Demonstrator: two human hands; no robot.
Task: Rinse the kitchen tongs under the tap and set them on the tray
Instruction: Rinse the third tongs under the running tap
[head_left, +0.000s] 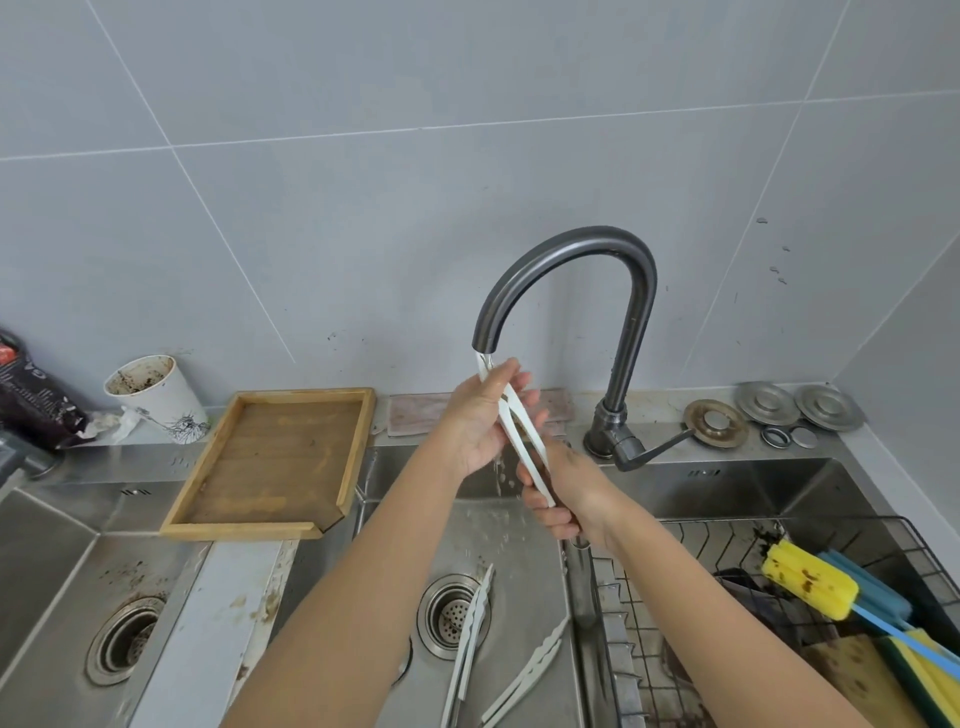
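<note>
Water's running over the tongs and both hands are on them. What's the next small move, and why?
Probably slide the left hand down the tongs under the tap, rubbing. The stream hits only their upper end while the right hand holds the lower end. The tray waits; two more pairs lie in the sink.

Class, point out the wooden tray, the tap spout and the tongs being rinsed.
wooden tray (270, 457): head view, bare floor of tray.
tap spout (566, 244): head view, top of arch.
tongs (524, 441): head view, white arm between the hands.
</note>
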